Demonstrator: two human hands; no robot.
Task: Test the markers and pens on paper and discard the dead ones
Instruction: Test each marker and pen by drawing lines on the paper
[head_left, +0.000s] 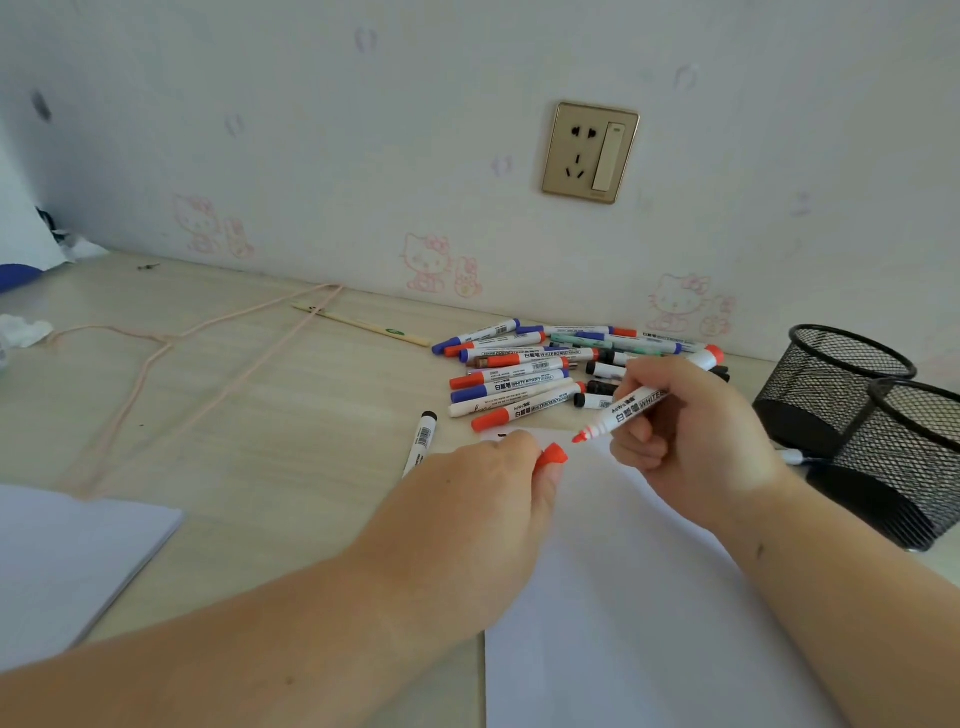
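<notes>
the right hand (691, 426) grips the red marker (631, 410), its bare tip just over the paper (623, 597). the left hand (488, 499) pinches its red cap (551, 457)

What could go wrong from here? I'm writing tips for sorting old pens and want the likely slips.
The right hand holds the uncapped red marker with its tip just above the paper; near the sheet's far edge, a stroke could run onto the desk. The left hand pinches the small red cap, which could drop and roll away. The tested marker could get mixed back into the untested pile close by.
</notes>
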